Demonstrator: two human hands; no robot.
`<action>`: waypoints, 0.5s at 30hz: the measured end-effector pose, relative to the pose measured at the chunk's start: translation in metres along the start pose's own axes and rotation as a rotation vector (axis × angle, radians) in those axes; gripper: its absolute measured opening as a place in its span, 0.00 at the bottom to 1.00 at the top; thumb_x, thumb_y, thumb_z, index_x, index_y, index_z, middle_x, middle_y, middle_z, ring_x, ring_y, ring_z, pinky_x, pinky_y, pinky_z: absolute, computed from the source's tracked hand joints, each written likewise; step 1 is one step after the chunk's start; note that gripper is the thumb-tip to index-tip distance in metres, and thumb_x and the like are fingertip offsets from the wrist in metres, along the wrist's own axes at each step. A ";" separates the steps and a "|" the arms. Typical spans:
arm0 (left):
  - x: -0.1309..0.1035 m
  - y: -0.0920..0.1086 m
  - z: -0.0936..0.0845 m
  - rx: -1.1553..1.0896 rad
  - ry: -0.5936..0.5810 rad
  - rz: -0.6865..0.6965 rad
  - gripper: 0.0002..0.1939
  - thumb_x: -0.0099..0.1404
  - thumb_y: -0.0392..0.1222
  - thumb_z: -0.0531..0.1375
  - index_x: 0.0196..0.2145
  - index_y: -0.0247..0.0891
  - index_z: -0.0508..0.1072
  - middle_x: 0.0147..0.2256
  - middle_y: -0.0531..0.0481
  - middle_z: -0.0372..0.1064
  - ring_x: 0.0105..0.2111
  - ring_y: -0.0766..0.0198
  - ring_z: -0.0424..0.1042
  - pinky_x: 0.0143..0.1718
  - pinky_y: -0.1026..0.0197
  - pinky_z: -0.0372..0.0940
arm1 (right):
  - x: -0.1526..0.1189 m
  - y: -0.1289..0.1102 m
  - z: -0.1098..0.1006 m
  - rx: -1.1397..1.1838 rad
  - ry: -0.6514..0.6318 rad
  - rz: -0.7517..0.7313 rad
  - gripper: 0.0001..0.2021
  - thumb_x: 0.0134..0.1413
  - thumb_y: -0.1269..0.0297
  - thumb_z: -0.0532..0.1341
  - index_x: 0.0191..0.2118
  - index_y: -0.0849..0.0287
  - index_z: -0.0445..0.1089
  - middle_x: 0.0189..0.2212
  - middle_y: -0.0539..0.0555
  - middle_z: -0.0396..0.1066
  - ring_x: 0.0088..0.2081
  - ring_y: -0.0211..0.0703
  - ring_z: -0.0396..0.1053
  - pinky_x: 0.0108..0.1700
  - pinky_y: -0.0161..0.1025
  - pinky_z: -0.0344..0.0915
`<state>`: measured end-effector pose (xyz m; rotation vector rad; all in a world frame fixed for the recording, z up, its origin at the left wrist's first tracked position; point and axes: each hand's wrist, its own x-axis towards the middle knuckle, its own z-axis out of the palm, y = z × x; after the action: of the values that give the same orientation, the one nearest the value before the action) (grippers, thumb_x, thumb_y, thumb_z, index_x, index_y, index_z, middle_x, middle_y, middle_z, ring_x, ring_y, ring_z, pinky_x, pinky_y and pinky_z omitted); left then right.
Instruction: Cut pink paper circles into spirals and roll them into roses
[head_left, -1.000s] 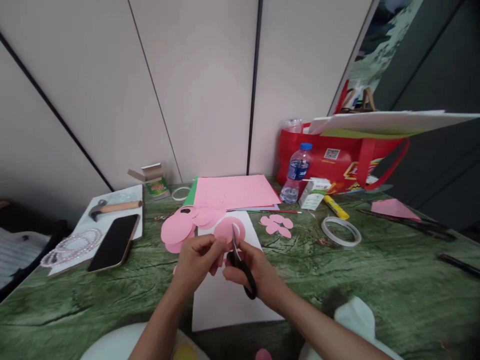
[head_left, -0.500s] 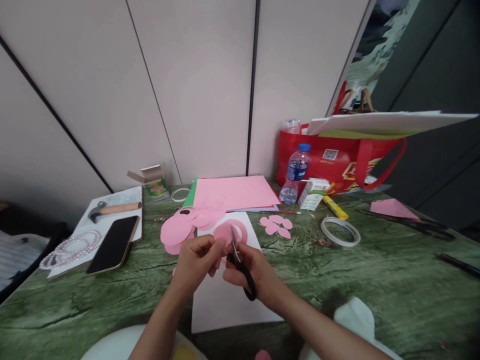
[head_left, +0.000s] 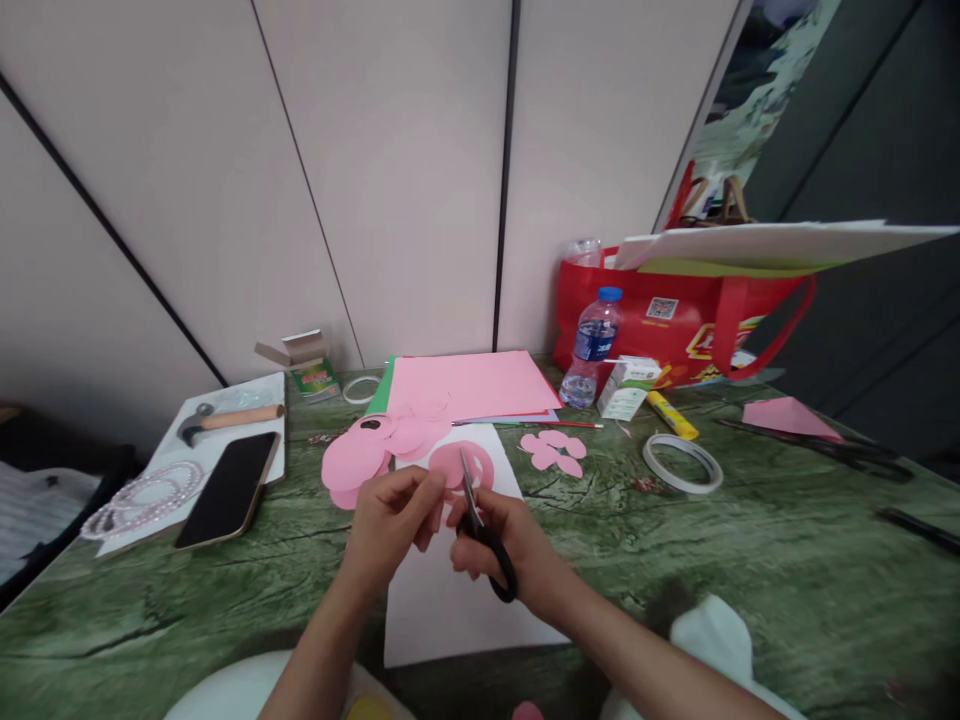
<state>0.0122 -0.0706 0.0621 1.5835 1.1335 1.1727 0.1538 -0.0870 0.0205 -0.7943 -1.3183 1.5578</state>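
Note:
My left hand [head_left: 397, 515] pinches a round piece of pink paper [head_left: 448, 464] by its lower edge. In my right hand [head_left: 510, 545] is a pair of black-handled scissors [head_left: 498, 562], its blades pointing up along the right side of that piece. A pink paper ring [head_left: 481, 461] shows behind the blades. Both hands are over a white sheet of paper [head_left: 450, 620]. Left of it lies a heap of pink paper circles [head_left: 352, 460]. Several pink petal shapes [head_left: 546, 458] are spread on the table to the right.
Pink sheets [head_left: 469, 385] lie at the back. On the right are a tape roll [head_left: 712, 470], a glue stick [head_left: 671, 414], a water bottle [head_left: 592, 345], a small carton [head_left: 628, 388] and a red bag [head_left: 667, 340]. A phone [head_left: 226, 490], hammer [head_left: 232, 419] and bead strings [head_left: 150, 495] lie left.
My right hand and the scissors have shifted slightly to the right, a little away from my left hand. The left hand keeps its pinch on the pink paper.

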 end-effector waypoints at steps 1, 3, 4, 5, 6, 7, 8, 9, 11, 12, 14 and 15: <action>0.000 0.000 0.000 0.001 -0.001 -0.001 0.16 0.60 0.44 0.55 0.17 0.34 0.65 0.12 0.58 0.59 0.10 0.76 0.55 0.13 0.71 0.51 | 0.000 -0.001 0.000 0.002 0.007 0.008 0.13 0.39 0.61 0.65 0.30 0.59 0.62 0.16 0.44 0.63 0.18 0.32 0.58 0.21 0.31 0.55; 0.000 0.000 0.000 0.001 -0.005 -0.003 0.17 0.60 0.44 0.55 0.17 0.34 0.65 0.12 0.57 0.59 0.10 0.75 0.55 0.13 0.70 0.50 | -0.001 -0.002 0.001 0.010 0.018 0.029 0.13 0.37 0.63 0.65 0.30 0.59 0.62 0.15 0.45 0.64 0.17 0.32 0.58 0.20 0.31 0.56; 0.000 0.000 0.000 0.003 -0.006 -0.005 0.17 0.60 0.44 0.55 0.17 0.34 0.65 0.12 0.57 0.59 0.11 0.75 0.55 0.13 0.70 0.50 | -0.001 -0.003 0.001 0.017 0.022 0.037 0.13 0.37 0.63 0.65 0.29 0.59 0.62 0.15 0.45 0.64 0.17 0.32 0.58 0.20 0.30 0.56; -0.001 0.000 0.000 0.006 -0.006 -0.006 0.17 0.60 0.44 0.55 0.16 0.35 0.64 0.12 0.57 0.59 0.11 0.75 0.55 0.13 0.70 0.50 | -0.001 -0.003 0.002 0.022 0.024 0.044 0.12 0.37 0.64 0.65 0.29 0.59 0.62 0.15 0.45 0.64 0.17 0.32 0.59 0.19 0.30 0.56; -0.001 0.000 0.000 0.013 -0.006 -0.006 0.17 0.59 0.44 0.56 0.16 0.35 0.64 0.12 0.57 0.59 0.11 0.75 0.55 0.13 0.70 0.50 | -0.001 -0.004 0.002 0.025 0.023 0.047 0.12 0.36 0.64 0.65 0.29 0.60 0.62 0.15 0.45 0.64 0.16 0.32 0.59 0.19 0.30 0.56; -0.001 0.001 0.000 0.021 -0.003 -0.007 0.17 0.59 0.44 0.56 0.15 0.35 0.64 0.11 0.57 0.58 0.11 0.75 0.55 0.13 0.70 0.50 | -0.001 -0.005 0.002 0.025 0.022 0.048 0.12 0.36 0.64 0.65 0.29 0.60 0.62 0.15 0.45 0.64 0.16 0.32 0.59 0.19 0.30 0.56; -0.001 0.001 0.000 0.030 -0.001 -0.008 0.17 0.59 0.43 0.56 0.15 0.35 0.63 0.11 0.57 0.58 0.10 0.75 0.55 0.13 0.71 0.50 | -0.001 -0.006 0.003 0.023 0.021 0.048 0.12 0.36 0.64 0.65 0.28 0.60 0.62 0.15 0.45 0.64 0.16 0.31 0.59 0.18 0.30 0.56; -0.001 0.001 0.000 0.039 0.001 -0.008 0.18 0.58 0.43 0.56 0.15 0.35 0.63 0.11 0.57 0.58 0.10 0.75 0.55 0.13 0.71 0.50 | -0.001 -0.007 0.003 0.019 0.017 0.048 0.12 0.36 0.63 0.65 0.28 0.60 0.62 0.14 0.45 0.64 0.15 0.31 0.58 0.18 0.29 0.55; -0.001 0.002 0.000 0.052 0.005 -0.007 0.17 0.58 0.43 0.57 0.15 0.34 0.64 0.11 0.57 0.58 0.10 0.75 0.55 0.13 0.71 0.50 | -0.001 -0.008 0.003 0.010 0.013 0.051 0.13 0.36 0.62 0.65 0.28 0.60 0.62 0.14 0.44 0.63 0.14 0.31 0.58 0.17 0.29 0.54; -0.001 0.002 0.000 0.057 0.007 -0.007 0.17 0.58 0.43 0.57 0.15 0.34 0.64 0.11 0.57 0.58 0.10 0.75 0.55 0.13 0.71 0.49 | -0.002 -0.008 0.003 0.006 0.012 0.058 0.13 0.36 0.61 0.65 0.27 0.60 0.62 0.14 0.44 0.63 0.14 0.31 0.58 0.17 0.29 0.54; -0.001 0.002 -0.001 0.071 0.012 -0.005 0.17 0.57 0.43 0.57 0.15 0.34 0.64 0.10 0.57 0.58 0.10 0.75 0.54 0.12 0.71 0.49 | -0.001 -0.007 0.003 0.003 0.013 0.065 0.14 0.36 0.60 0.66 0.27 0.60 0.62 0.14 0.44 0.63 0.14 0.31 0.58 0.17 0.29 0.54; -0.001 0.001 -0.001 0.081 0.007 -0.006 0.17 0.57 0.43 0.57 0.15 0.35 0.64 0.10 0.57 0.58 0.10 0.75 0.54 0.12 0.71 0.49 | -0.001 -0.007 0.003 0.007 0.016 0.060 0.14 0.36 0.60 0.66 0.28 0.60 0.62 0.14 0.44 0.63 0.15 0.31 0.59 0.18 0.30 0.55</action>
<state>0.0112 -0.0716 0.0633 1.6368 1.2032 1.1424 0.1533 -0.0892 0.0277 -0.8469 -1.2872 1.5995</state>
